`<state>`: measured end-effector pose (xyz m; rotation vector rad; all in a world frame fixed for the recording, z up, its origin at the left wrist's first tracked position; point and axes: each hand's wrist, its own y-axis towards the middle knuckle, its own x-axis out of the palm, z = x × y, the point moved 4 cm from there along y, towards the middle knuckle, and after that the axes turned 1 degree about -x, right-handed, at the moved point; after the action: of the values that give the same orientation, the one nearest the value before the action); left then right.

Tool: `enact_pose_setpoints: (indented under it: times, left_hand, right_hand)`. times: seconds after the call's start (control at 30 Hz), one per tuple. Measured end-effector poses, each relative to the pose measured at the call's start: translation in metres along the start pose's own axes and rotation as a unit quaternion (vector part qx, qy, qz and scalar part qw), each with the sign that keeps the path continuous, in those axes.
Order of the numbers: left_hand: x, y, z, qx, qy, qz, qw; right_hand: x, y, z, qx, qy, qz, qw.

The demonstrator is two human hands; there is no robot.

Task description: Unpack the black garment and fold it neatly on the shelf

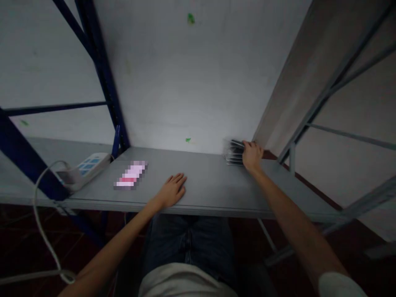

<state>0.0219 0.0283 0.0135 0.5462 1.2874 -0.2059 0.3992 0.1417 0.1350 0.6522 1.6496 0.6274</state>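
My left hand (173,190) lies palm down on the grey shelf board (204,185) near its front edge, fingers extended and holding nothing. Toward the back right, my right hand (252,156) is closed around the right end of a small pile of dark, flat packets (235,153). Clear plastic seems to stick out from the pile's left side. What is inside the packets cannot be made out, and my fingers hide their right end.
A pixelated pink-and-white rectangle (131,175) lies left of my left hand. At the far left, a white power strip (93,165) with a white cable (38,214) sits beside a blue metal upright (31,154). Behind the board rises a pale wall (192,82); grey frame bars (309,115) stand right.
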Motion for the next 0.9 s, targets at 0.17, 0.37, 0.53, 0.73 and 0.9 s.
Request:
enact_pose_setpoints:
  times: [0.17,0.37,0.53,0.73,0.9]
  left_hand:
    - [-0.008,0.000,0.005,0.006,-0.013,0.023,1.000]
    - [-0.031,-0.002,0.011,-0.103,0.040,0.114,0.987]
    - [-0.044,-0.004,0.014,-0.094,0.057,0.180,0.978]
    - [-0.034,0.000,0.016,0.012,0.053,0.179,0.982]
    - [-0.031,0.001,0.016,0.049,0.025,0.177,0.983]
  right_hand:
    - [-0.007,-0.057,-0.085,-0.056,0.067,-0.023,0.996]
    - [0.023,-0.144,-0.162,-0.221,0.175,-0.249,0.927]
    - [0.018,-0.147,-0.139,-0.209,0.172,-0.244,0.931]
    - [0.009,-0.140,-0.119,-0.109,0.152,-0.251,0.950]
    - [0.002,-0.146,-0.152,-0.165,0.255,-0.214,0.928]
